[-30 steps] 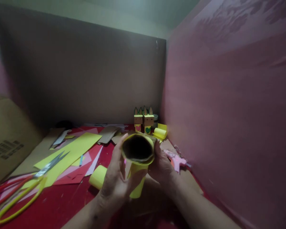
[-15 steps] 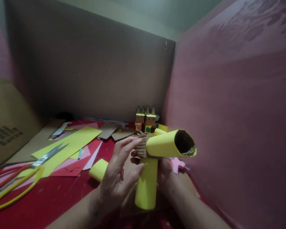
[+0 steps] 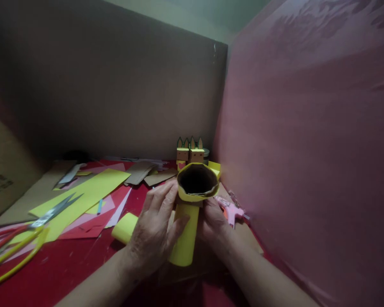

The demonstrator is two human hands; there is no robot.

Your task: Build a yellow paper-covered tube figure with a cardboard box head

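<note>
Between my hands is a yellow paper-covered cardboard tube (image 3: 184, 236), standing roughly upright and tilted a little. Across its top sits a second yellow tube (image 3: 196, 198), its dark open end facing me; a strip of cardboard shows beneath it. My left hand (image 3: 156, 217) is closed on the left side, thumb pressed against the upright tube. On the other side my right hand (image 3: 215, 219) grips near the joint, its fingers mostly hidden behind the tubes. Another yellow tube (image 3: 124, 228) lies on the table left of my left hand.
Scissors (image 3: 41, 224) with red and yellow handles lie at left on yellow paper (image 3: 112, 179). Two small cardboard figures (image 3: 189, 154) stand at the back. A pink glue gun (image 3: 232, 211) lies at right. Cardboard walls enclose the red table (image 3: 83, 273).
The top tube has turned from pointing right to facing me with its open end. Both hands have stayed on the piece, and the whole view has shifted slightly.
</note>
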